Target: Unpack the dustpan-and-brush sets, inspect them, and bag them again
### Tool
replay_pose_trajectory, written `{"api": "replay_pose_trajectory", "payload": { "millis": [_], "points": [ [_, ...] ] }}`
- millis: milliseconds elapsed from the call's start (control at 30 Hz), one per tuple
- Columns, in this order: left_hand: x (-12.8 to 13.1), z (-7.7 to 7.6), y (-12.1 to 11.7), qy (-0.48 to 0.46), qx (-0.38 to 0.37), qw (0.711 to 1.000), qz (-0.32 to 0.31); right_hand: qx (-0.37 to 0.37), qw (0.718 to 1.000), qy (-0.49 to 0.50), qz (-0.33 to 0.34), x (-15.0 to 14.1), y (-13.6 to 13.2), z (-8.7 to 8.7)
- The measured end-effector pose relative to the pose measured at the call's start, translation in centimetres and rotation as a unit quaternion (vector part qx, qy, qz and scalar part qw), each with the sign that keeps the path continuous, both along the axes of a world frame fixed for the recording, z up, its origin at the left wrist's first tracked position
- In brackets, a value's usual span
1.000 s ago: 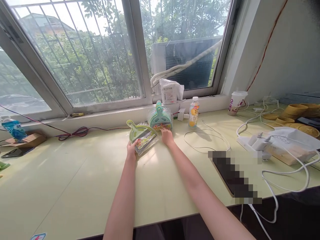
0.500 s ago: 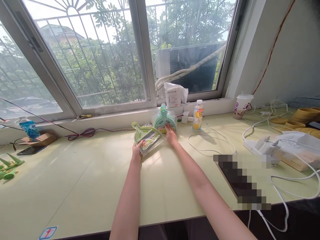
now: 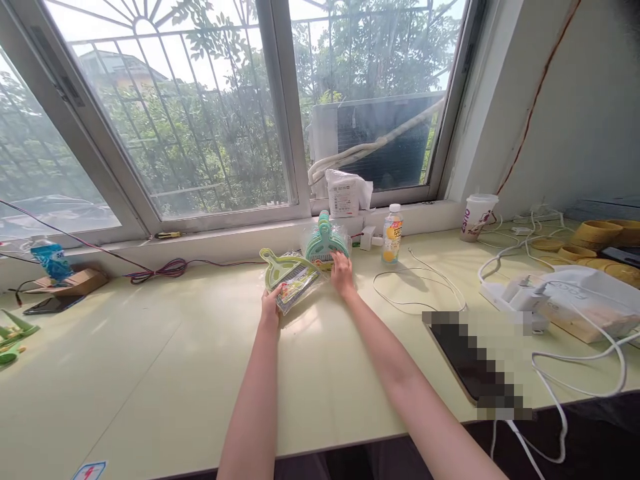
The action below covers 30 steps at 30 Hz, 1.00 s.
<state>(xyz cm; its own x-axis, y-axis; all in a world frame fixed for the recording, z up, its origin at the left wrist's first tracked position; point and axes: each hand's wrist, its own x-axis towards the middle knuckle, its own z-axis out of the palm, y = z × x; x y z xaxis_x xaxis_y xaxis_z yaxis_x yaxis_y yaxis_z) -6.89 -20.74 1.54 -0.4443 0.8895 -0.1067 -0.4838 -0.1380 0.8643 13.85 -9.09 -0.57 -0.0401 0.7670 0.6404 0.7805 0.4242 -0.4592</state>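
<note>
A light green dustpan-and-brush set (image 3: 290, 277) in clear plastic wrap lies tilted on the table, its looped handle pointing to the back left. My left hand (image 3: 270, 301) is closed on its lower left edge, thumb on top near the printed label. Just right of it, a stack of teal dustpan-and-brush sets (image 3: 324, 241) in clear wrap leans against the wall below the window. My right hand (image 3: 342, 272) rests against the front right of the stack, with its fingers extended and slightly bent over the front set. The undersides of both hands are hidden.
An orange-labelled bottle (image 3: 393, 233) and a looped white cable (image 3: 420, 269) are right of the stack. Farther right are a paper cup (image 3: 477, 219), a power strip (image 3: 515, 300) and a partly blurred phone (image 3: 465, 360). A white package (image 3: 345, 195) sits on the sill. A cable bundle (image 3: 160, 269) lies left.
My right hand's fingers, spread on the front of the teal stack half a second ago, are now closer together near its right side. My left hand keeps hold of the green set. The view shifts slightly.
</note>
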Motion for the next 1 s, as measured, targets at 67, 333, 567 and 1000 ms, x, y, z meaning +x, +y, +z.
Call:
{"api": "replay_pose_trajectory", "payload": {
  "millis": [67,333,567,1000],
  "points": [
    [0.0,0.1,-0.1,-0.006,-0.004,1.0,0.0,0.008,0.999,0.027,-0.019,0.2,-0.2,0.0],
    [-0.5,-0.3,-0.3,-0.02,0.015,1.0,-0.001,-0.019,0.989,0.104,-0.103,1.4,0.7,-0.4],
    [-0.8,-0.8,0.4,-0.038,0.014,0.999,0.032,-0.075,0.988,0.122,-0.057,2.0,2.3,-1.3],
    [-0.6,-1.3,1.0,0.002,0.024,0.999,-0.03,0.027,0.984,0.136,-0.113,1.4,-0.8,0.6]
  ]
}}
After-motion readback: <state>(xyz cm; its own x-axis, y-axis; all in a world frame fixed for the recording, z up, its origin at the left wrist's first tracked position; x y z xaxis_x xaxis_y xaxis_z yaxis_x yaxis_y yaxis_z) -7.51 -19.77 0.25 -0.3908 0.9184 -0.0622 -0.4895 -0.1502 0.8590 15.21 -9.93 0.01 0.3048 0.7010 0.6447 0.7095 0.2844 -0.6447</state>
